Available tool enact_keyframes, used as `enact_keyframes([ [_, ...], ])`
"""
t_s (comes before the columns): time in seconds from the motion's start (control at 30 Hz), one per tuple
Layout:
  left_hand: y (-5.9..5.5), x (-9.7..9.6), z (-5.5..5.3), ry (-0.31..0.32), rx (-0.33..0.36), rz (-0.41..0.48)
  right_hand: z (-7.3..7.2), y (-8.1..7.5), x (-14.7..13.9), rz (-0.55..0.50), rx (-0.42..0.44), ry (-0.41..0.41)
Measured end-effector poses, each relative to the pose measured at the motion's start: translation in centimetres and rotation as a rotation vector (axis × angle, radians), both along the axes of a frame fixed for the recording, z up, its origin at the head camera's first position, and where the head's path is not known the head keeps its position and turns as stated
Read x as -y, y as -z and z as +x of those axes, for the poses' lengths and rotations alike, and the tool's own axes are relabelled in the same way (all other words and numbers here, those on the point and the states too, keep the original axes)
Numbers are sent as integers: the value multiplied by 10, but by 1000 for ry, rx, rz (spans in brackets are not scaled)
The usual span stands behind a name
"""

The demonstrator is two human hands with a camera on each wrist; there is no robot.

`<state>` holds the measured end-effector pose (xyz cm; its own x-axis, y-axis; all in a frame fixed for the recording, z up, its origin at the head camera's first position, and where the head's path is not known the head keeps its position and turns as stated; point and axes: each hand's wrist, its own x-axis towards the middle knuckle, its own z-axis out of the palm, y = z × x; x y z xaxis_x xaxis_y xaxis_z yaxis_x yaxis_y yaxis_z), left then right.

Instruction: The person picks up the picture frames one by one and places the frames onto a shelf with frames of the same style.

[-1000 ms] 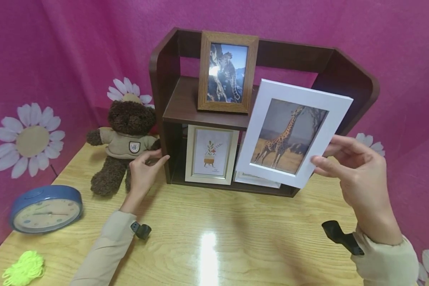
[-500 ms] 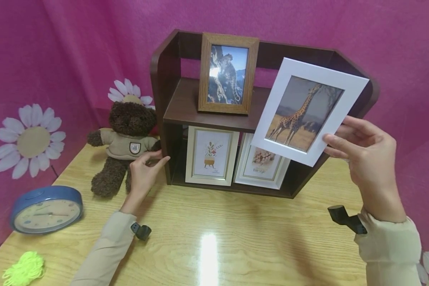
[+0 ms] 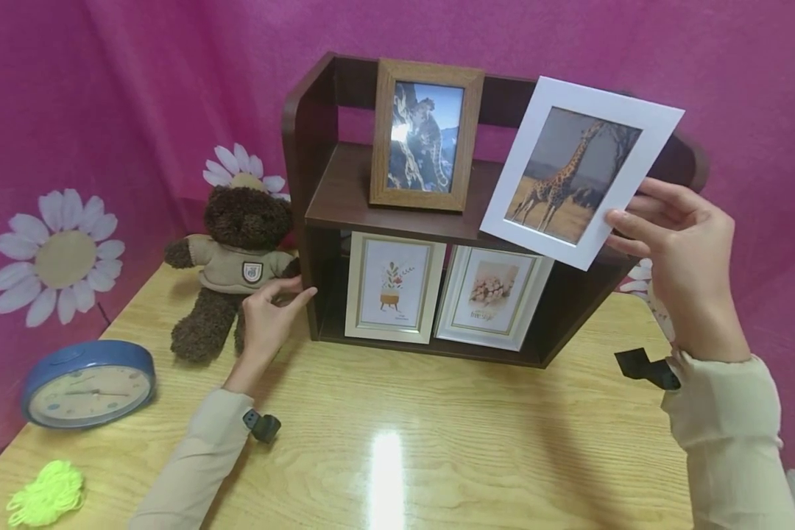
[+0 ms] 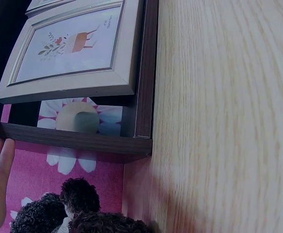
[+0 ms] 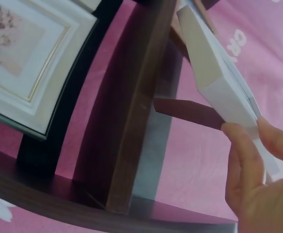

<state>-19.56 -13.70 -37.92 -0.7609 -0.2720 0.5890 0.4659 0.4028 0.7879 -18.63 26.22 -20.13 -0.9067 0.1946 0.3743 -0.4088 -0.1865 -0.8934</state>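
Observation:
My right hand (image 3: 685,258) pinches the right edge of a white picture frame (image 3: 626,103) with a giraffe photo. The frame is tilted and held up in front of the right part of the dark brown shelf's (image 3: 324,199) upper level. In the right wrist view the white frame (image 5: 233,97) appears edge-on between thumb and fingers. My left hand (image 3: 268,316) grips the shelf's left side panel, thumb on one face and fingers on the other, as the left wrist view shows at the panel's edge (image 4: 73,138). A wooden frame (image 3: 473,140) with a leopard picture stands on the upper level.
On the lower level stand a cream frame (image 3: 355,294) with a plant drawing and a white frame (image 3: 445,313) with a flower picture. A teddy bear (image 3: 238,272), blue clock (image 3: 89,383) and neon yarn (image 3: 46,493) are on the wooden table (image 3: 464,434) at left.
The right hand has moved the giraffe frame up and to the right, uncovering the flower picture below. The left hand stays on the side panel.

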Motion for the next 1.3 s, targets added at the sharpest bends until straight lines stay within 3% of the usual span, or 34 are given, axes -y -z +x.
enact_keyframes([
  [0.3, -1, 0, 0, -3, -7, -6, -14, 1, 2, 38, 23, -5],
  [0.67, -1, -1, 0, -17, -5, -23, -28, 1, 6, 247, 116, 175],
  [1.3, -1, 0, 0, -7, 4, -9, -43, -2, 6, 319, 227, 173],
])
